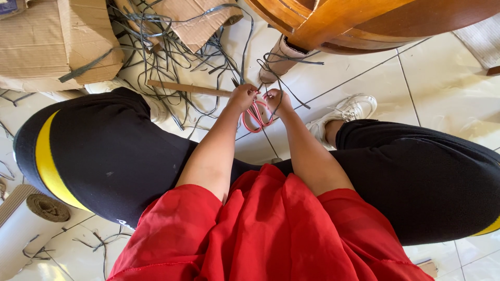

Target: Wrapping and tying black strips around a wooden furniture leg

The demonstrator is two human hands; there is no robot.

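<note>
Both of my hands meet over the tiled floor, just in front of my knees. My left hand [242,97] and my right hand [278,101] together grip a pair of scissors with red loop handles [256,118]. The loops hang below my fingers and the dark blades point up between the hands, close to a grey strap [284,80] that trails off a wrapped furniture leg [279,58]. I cannot tell whether the blades touch the strap. I am seated, with black trousers and a red top filling the lower part of the view.
A heap of cut grey straps [172,47] and torn cardboard [47,41] lies at the upper left, with a wooden stick [182,87] among them. Curved wooden furniture [354,23] overhangs at the top. My white shoe [346,112] rests at right; a cardboard roll [28,218] lies at lower left.
</note>
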